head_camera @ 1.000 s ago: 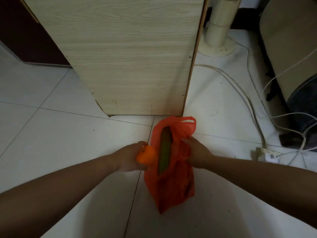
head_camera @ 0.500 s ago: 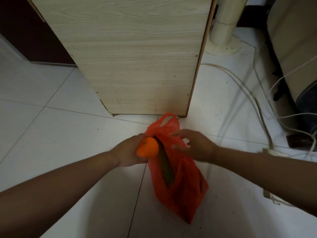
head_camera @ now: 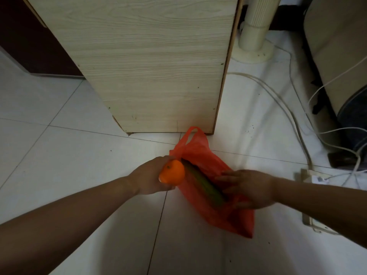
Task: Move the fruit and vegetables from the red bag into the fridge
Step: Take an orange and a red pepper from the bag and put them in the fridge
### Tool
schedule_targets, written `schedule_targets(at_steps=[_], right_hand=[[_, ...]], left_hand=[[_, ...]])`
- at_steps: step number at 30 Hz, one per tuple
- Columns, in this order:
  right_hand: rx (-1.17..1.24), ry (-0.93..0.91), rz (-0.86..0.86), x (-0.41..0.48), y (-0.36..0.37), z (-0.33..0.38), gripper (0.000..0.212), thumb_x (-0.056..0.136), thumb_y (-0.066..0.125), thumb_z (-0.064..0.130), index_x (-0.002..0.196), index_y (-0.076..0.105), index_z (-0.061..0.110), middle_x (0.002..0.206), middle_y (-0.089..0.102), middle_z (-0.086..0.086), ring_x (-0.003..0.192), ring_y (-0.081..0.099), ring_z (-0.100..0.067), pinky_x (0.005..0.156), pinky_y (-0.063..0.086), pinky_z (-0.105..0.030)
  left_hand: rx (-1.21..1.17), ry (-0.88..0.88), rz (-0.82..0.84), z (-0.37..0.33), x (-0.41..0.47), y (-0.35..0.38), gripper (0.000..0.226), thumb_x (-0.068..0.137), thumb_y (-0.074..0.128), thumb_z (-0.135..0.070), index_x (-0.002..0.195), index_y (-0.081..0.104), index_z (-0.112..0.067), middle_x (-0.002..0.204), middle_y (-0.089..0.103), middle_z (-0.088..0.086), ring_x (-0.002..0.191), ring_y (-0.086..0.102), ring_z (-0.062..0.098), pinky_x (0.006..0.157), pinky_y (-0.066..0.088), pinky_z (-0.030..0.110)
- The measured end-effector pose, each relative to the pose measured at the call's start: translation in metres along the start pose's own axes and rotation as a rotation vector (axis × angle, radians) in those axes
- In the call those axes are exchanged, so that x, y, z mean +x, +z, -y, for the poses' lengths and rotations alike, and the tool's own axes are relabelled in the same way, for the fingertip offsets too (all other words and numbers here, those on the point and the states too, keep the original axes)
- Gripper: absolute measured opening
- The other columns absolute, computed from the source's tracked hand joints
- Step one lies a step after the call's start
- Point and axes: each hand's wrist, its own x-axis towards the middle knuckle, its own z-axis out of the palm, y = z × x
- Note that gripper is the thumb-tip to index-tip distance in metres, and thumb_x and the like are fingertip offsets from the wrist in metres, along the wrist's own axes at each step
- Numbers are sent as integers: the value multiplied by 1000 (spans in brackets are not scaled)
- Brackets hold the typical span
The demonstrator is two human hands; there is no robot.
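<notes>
A red plastic bag lies on the white tiled floor in front of a pale wooden cabinet. A long green cucumber sticks out of the bag's mouth. My left hand grips an orange just left of the bag's opening. My right hand lies over the bag with fingers stretched out, touching the bag beside the cucumber's lower end. No fridge shows in the head view.
The wooden cabinet stands just behind the bag. A cream fan base is at the back right. Cables run across the floor to a power strip on the right. A dark padded object sits far right.
The bag has sunk from upright to lying flatter on the floor, tilting right. My right hand moved lower and to the right along the bag. My left hand kept the orange.
</notes>
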Motion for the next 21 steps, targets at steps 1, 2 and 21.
schedule_targets(at_steps=[1, 2, 21], right_hand=[[4, 21, 9, -4, -4, -6, 73, 84, 21, 73, 123, 59, 24, 151, 33, -2, 141, 25, -25, 112, 29, -44], [0, 51, 9, -8, -8, -10, 71, 84, 23, 72, 121, 61, 24, 151, 33, -1, 141, 25, -22, 113, 26, -42], [454, 491, -263, 25, -12, -7, 49, 85, 64, 16, 132, 52, 20, 138, 48, -1, 126, 45, -19, 105, 30, -26]], left_hand=[[-3, 2, -7, 0, 0, 1, 86, 73, 76, -40, 142, 27, -26, 144, 38, 0, 128, 41, 18, 96, 32, 20], [-10, 4, -15, 0, 0, 1, 86, 73, 77, -40, 142, 28, -26, 143, 39, 0, 127, 42, 17, 96, 34, 20], [-19, 206, -14, -37, 23, -9, 93, 52, 74, -60, 132, 42, -25, 151, 24, 1, 130, 21, 7, 101, 22, 22]])
